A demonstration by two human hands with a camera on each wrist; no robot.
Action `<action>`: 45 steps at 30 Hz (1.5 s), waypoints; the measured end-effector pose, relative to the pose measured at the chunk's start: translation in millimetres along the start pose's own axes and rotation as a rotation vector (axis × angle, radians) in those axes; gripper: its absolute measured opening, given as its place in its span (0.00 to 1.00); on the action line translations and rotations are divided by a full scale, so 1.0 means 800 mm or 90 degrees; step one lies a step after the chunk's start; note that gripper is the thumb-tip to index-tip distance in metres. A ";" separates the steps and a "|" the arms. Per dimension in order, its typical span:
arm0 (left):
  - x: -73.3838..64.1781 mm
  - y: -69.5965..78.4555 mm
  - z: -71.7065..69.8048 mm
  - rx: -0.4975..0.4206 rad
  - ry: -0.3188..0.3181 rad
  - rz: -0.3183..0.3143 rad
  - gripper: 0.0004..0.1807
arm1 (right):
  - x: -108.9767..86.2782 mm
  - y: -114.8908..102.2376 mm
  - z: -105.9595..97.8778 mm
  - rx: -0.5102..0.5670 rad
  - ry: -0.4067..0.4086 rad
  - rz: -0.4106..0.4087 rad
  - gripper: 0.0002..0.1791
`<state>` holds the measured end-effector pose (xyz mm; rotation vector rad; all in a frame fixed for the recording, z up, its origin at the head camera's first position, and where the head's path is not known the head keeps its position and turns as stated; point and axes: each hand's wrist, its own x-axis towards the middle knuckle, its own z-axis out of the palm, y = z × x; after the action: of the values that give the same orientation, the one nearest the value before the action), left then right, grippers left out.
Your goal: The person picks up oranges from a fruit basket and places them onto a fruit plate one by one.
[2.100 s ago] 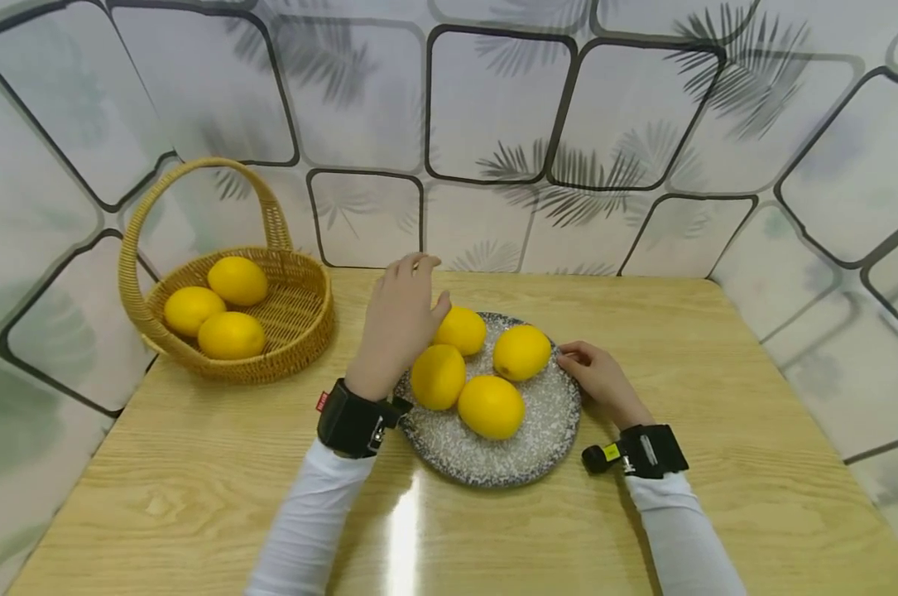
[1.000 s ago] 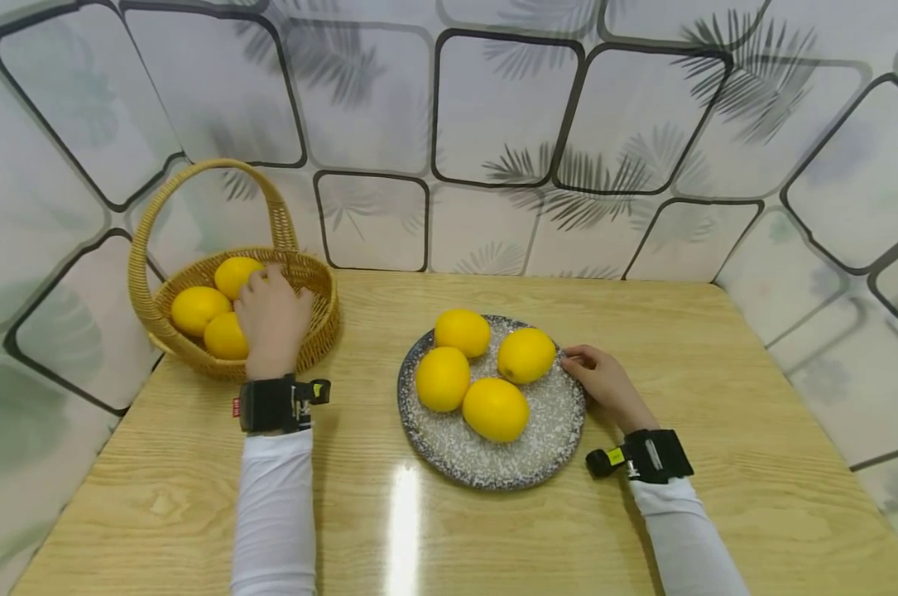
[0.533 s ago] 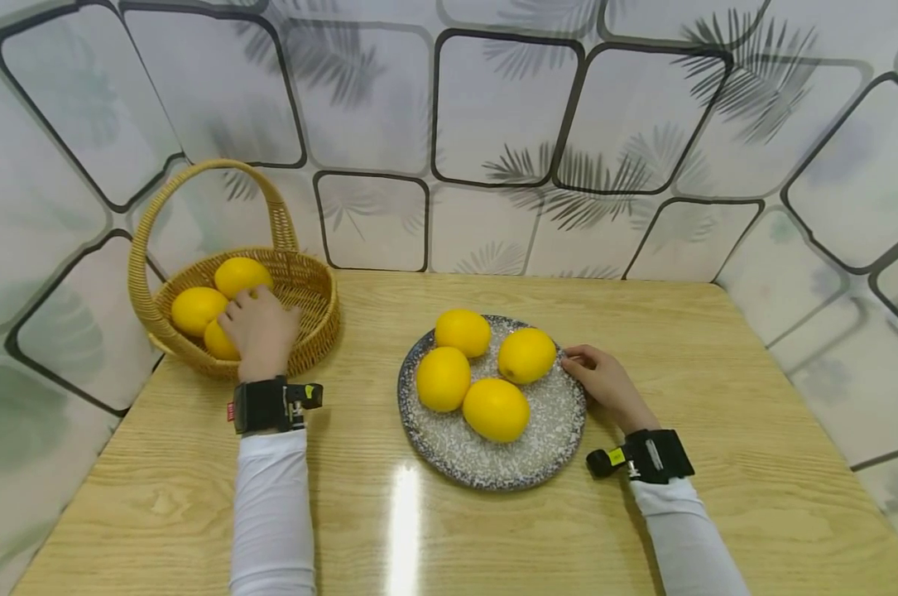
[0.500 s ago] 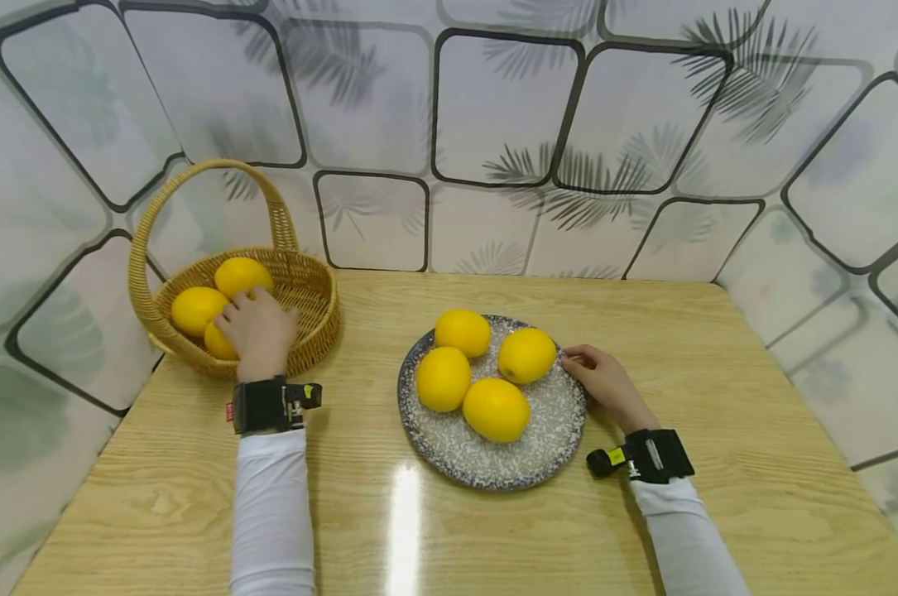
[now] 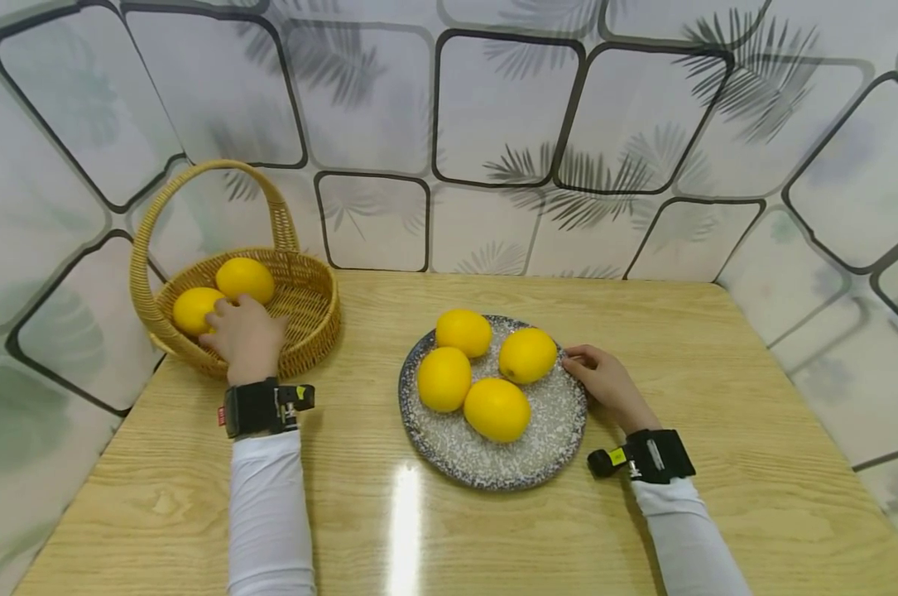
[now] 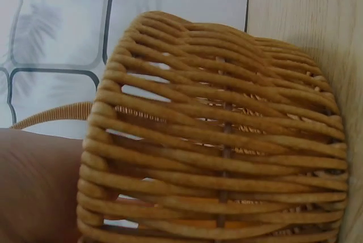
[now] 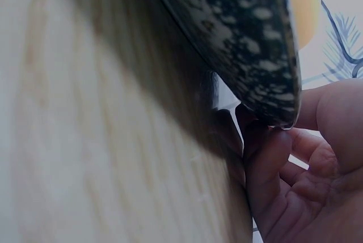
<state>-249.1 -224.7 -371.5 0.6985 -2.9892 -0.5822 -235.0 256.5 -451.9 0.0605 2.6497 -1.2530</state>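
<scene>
My left hand (image 5: 249, 335) reaches into a wicker basket (image 5: 310, 348), over the spot where a third lemon lay. That lemon is hidden beneath the hand, so I cannot tell whether the fingers grip it. Two lemons, a nearer one (image 5: 195, 310) and a farther one (image 5: 245, 280), show beside the fingers. On the right, my right hand (image 5: 605, 385) pinches the rim of a speckled grey plate (image 5: 545, 447); the right wrist view shows the thumb at the edge and fingers (image 7: 269, 158) below it. Several lemons (image 5: 497, 410) sit on the plate.
The basket's tall arched handle (image 5: 145, 223) rises left of my left hand. Its woven side (image 6: 227, 129) fills much of the left wrist view. A light wooden table (image 5: 374, 513) carries everything. Behind it stands a patterned wall (image 5: 367, 219).
My left hand has gone from above the plate's far-left lemon to the basket, then slid left and nearer, covering the front lemon. The right hand stays on the plate's rim.
</scene>
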 end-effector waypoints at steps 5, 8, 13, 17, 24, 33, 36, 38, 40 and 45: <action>-0.004 -0.002 -0.001 -0.020 -0.037 0.000 0.44 | -0.001 0.001 0.000 0.003 0.000 -0.005 0.29; -0.007 -0.001 0.000 -0.023 -0.064 0.016 0.44 | -0.001 0.001 0.001 0.000 0.002 -0.006 0.29; -0.010 -0.002 0.001 -0.030 -0.094 0.050 0.46 | 0.001 0.002 0.003 -0.004 0.005 -0.002 0.29; -0.013 -0.001 -0.001 -0.037 -0.112 0.058 0.47 | 0.000 0.002 0.002 -0.003 0.005 -0.004 0.29; -0.016 -0.002 -0.007 -0.022 -0.148 0.062 0.47 | -0.002 0.001 0.001 -0.002 0.002 -0.007 0.28; -0.013 -0.002 -0.007 -0.006 -0.147 0.074 0.49 | 0.002 0.002 0.001 -0.004 0.010 -0.004 0.28; -0.013 -0.002 -0.006 -0.011 -0.143 0.073 0.48 | 0.002 0.002 0.002 -0.002 0.012 0.000 0.28; -0.013 -0.002 -0.006 -0.014 -0.144 0.071 0.48 | 0.001 0.001 0.002 -0.002 0.014 0.003 0.28; -0.012 -0.002 -0.005 -0.014 -0.146 0.068 0.48 | 0.001 0.001 0.002 -0.004 0.014 0.000 0.28; -0.011 -0.003 -0.005 -0.007 -0.151 0.069 0.50 | 0.001 0.002 0.001 -0.005 0.015 -0.011 0.28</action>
<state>-239.6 -224.2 -368.1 0.4934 -3.2107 -0.7228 -235.3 256.8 -454.1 0.0518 2.6807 -1.2539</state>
